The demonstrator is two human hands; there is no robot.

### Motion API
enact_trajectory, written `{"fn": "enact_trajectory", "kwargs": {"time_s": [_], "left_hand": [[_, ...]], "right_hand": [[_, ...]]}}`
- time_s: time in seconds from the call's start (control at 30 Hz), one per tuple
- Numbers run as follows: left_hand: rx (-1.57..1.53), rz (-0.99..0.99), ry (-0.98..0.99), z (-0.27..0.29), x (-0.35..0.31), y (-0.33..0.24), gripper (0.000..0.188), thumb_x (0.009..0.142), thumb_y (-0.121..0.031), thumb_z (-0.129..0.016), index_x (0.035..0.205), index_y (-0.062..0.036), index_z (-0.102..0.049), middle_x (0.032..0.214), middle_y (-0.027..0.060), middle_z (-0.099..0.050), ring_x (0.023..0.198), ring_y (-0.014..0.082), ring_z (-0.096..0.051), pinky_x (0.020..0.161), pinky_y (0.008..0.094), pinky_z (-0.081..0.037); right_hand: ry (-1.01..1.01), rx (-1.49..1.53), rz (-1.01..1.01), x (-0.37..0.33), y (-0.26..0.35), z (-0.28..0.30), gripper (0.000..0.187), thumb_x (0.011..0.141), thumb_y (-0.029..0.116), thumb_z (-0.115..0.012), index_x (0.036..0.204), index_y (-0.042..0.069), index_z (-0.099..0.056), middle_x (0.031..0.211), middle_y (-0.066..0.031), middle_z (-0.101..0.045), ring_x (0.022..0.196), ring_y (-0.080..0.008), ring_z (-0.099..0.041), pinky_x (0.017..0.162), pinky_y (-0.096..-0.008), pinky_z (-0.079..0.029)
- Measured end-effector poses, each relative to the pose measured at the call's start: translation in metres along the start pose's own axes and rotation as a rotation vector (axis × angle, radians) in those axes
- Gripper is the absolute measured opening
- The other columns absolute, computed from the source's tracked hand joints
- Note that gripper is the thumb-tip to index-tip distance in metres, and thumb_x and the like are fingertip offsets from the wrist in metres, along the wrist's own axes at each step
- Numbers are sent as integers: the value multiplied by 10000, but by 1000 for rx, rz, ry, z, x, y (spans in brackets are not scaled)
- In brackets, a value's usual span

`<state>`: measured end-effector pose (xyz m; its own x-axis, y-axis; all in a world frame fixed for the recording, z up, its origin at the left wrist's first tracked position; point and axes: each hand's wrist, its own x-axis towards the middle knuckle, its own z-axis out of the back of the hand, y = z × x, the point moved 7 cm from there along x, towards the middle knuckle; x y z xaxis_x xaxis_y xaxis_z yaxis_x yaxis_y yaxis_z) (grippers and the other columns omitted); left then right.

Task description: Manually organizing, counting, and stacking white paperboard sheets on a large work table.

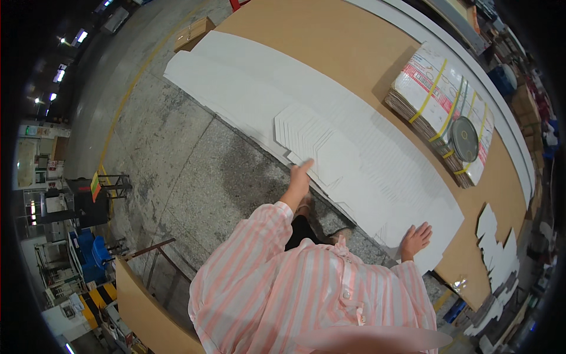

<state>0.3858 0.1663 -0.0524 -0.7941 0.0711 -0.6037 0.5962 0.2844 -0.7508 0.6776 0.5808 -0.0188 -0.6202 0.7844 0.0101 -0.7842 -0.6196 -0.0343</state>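
Note:
Wide white cardboard sheets lie on a long tan table, their near edges uneven and overlapping. On them rests a smaller fanned stack of white cut pieces with stepped, angled edges. My left hand is at the near edge just below that stack, its fingers closed on the edge of a white cardboard sheet; part of the grip is hidden. Farther right, my right hand lies flat on the white sheets with its fingers spread, holding nothing.
Strapped flat cartons sit at the table's far right, with a round dark lid on them. Torn white scraps lie at the right end. A brown carton stands beyond the far left corner. A tan board is at lower left.

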Motion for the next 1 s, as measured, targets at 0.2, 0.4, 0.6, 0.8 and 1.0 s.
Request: {"fn": "enact_trajectory", "kwargs": {"time_s": [0.2,0.4,0.6,0.8,1.0], "left_hand": [[-484,-20,21,-16,4,-25,415,817,-240,-596,1108,37,-492,1066,101,-562,953,202,-555,799,335,-451],[-471,-22,32,-8,8,-21,419,818,-235,-597,1114,42,-494,1071,126,-560,930,211,-565,769,344,-462],[362,-242,-329,-1,-27,-63,442,824,-206,-569,1184,11,-434,1190,164,-484,1051,253,-495,865,393,-398],[201,-397,93,-43,-28,-53,611,836,-387,-508,1301,-44,-310,1297,120,-406,1202,286,-353,992,424,-266],[-43,-102,201,-24,-3,-14,528,845,-381,-504,1211,-6,-436,1182,134,-507,1067,259,-484,898,366,-369]], "right_hand": [[-14,20,4,0,-4,-3,605,885,454,-329,1369,112,-209,1426,-122,-166,1312,-318,-118,1022,-518,-101],[-11,64,6,0,1,0,609,879,449,-344,1368,111,-213,1426,-128,-164,1312,-320,-114,1024,-520,-89],[-3,76,-7,-2,0,1,608,873,424,-364,1368,105,-211,1427,-130,-161,1313,-320,-112,1027,-516,-88],[-36,11,-62,-1,-15,3,615,854,407,-403,1353,83,-248,1401,-162,-221,1303,-325,-156,1018,-522,-106],[-49,171,17,7,9,5,642,834,428,-441,1342,76,-266,1390,-174,-230,1293,-347,-165,1015,-546,-112]]}}
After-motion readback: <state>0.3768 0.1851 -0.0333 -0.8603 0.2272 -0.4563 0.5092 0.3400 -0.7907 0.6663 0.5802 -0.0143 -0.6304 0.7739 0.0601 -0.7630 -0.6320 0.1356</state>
